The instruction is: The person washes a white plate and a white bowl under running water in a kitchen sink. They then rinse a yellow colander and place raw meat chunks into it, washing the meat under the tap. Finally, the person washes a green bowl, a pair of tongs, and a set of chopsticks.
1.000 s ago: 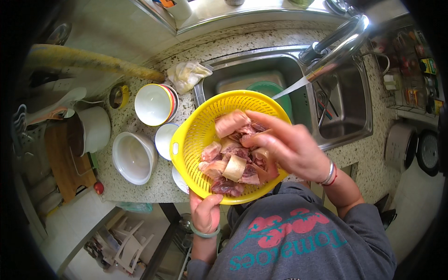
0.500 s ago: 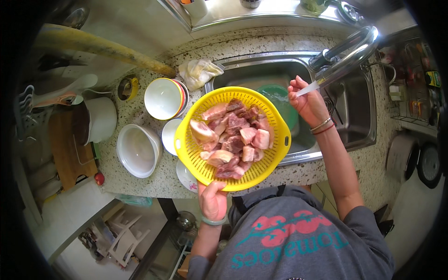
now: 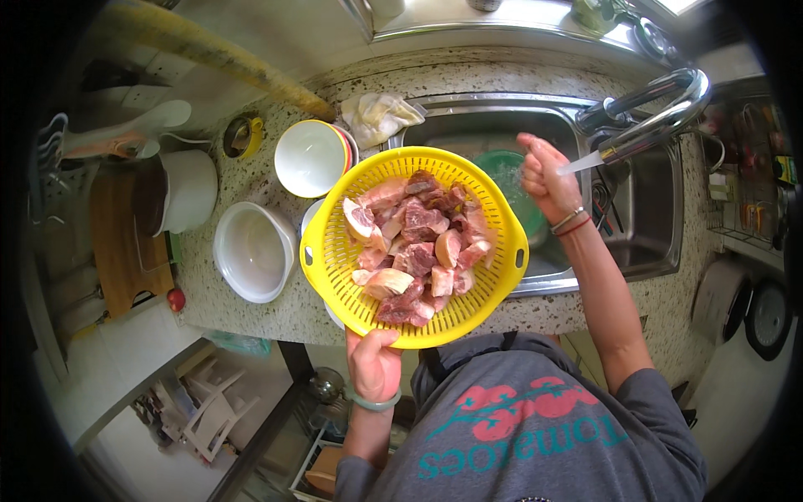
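My left hand (image 3: 374,366) grips the near rim of a yellow colander (image 3: 508,284), thumb on top and fingers beneath. Chunks of raw meat (image 3: 418,243), pink and red with pale fat, fill its middle. The colander is held up over the counter's front edge and part of the sink. My right hand (image 3: 549,180) is under the stream from the chrome faucet (image 3: 657,134), with its fingers curled in and nothing seen in them. A green basin (image 3: 510,180) sits in the left sink bowl below, partly hidden by the colander and that hand.
Left of the colander stand a stack of bowls (image 3: 309,159) and a large white bowl (image 3: 253,253). A crumpled cloth or bag (image 3: 381,119) lies by the sink corner (image 3: 468,100). Farther left are a white pot (image 3: 191,191) and a wooden cutting board (image 3: 125,243).
The colander has shifted slightly left relative to the counter, and some meat pieces lie differently. My right hand stays under the water, its fingers curled more tightly. The whole view has turned a little.
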Available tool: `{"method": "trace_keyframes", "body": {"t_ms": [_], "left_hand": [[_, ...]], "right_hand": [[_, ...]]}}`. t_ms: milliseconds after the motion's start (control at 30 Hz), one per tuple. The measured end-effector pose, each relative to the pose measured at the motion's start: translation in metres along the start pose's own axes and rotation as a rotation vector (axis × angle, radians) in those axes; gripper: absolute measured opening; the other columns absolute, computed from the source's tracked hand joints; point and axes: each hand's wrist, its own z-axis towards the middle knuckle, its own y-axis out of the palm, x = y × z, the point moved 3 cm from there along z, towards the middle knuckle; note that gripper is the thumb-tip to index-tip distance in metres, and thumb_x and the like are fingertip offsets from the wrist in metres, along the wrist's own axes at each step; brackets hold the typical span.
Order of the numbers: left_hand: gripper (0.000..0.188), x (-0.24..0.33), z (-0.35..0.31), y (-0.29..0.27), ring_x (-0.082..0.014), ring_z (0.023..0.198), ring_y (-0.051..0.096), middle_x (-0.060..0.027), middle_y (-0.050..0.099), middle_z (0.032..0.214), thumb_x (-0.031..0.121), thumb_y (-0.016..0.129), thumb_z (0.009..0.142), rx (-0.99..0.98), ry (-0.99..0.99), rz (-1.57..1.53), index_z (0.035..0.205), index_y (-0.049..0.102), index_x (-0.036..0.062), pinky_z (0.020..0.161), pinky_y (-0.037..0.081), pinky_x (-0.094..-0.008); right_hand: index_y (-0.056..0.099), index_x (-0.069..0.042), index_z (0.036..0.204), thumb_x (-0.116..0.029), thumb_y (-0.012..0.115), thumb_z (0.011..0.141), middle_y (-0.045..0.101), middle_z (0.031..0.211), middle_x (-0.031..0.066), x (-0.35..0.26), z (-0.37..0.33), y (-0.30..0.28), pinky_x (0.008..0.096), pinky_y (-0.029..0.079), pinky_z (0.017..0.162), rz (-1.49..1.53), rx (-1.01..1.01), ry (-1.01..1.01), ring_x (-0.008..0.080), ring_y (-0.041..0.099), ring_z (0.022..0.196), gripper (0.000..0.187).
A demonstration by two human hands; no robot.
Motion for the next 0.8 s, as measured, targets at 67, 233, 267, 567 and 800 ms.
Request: {"method": "trace_keyframes", "body": {"t_ms": [67,233,267,567,800], "left_hand": [[0.071,0.000,0.001,-0.007,-0.0283,0.118,0.050,-0.0123,0.045,0.132,-0.003,0.046,0.071,0.028,0.004,-0.023,0.140,0.030,0.0040,0.097,0.046,-0.0429],[0.068,0.008,-0.001,-0.022,-0.0281,0.117,0.051,-0.0125,0.046,0.131,-0.002,0.045,0.073,0.031,0.071,-0.060,0.139,0.032,0.0034,0.097,0.047,-0.0432],[0.064,0.009,-0.002,-0.025,-0.0269,0.116,0.052,-0.0117,0.047,0.131,-0.001,0.046,0.074,0.036,0.104,-0.081,0.137,0.035,0.0033,0.097,0.046,-0.0426],[0.064,0.055,0.021,-0.126,-0.0325,0.114,0.053,-0.0175,0.045,0.132,0.001,0.047,0.075,0.112,0.321,-0.317,0.137,0.033,-0.0022,0.088,0.055,-0.0501],[0.064,0.094,0.078,-0.218,-0.0411,0.110,0.055,-0.0227,0.048,0.129,-0.003,0.050,0.073,0.190,0.354,-0.374,0.135,0.033,-0.0053,0.089,0.054,-0.0552]], "right_hand": [[0.055,-0.011,0.084,-0.031,0.052,0.097,0.054,0.074,0.0003,-0.005,-0.008,0.008,0.0198,0.027,0.038,-0.021,0.039,0.011,0.0050,0.034,0.048,0.024],[0.051,-0.010,0.080,-0.031,0.046,0.100,0.033,0.060,-0.0040,0.005,0.009,-0.029,0.0192,0.020,0.038,0.408,-0.304,0.157,0.0050,0.026,0.045,0.029],[0.051,-0.010,0.082,-0.030,0.045,0.100,0.032,0.059,-0.0041,0.004,0.009,-0.037,0.0192,0.019,0.038,0.358,-0.246,0.124,0.0050,0.026,0.046,0.028],[0.054,-0.003,0.105,-0.024,0.044,0.100,0.048,0.076,0.0009,0.005,-0.010,-0.021,0.0178,0.026,0.039,0.249,-0.229,0.222,0.0058,0.032,0.051,0.023],[0.055,-0.003,0.099,-0.024,0.044,0.100,0.051,0.080,0.0039,0.009,0.002,-0.037,0.0177,0.030,0.044,0.372,-0.362,0.244,0.0071,0.036,0.056,0.024]]}}
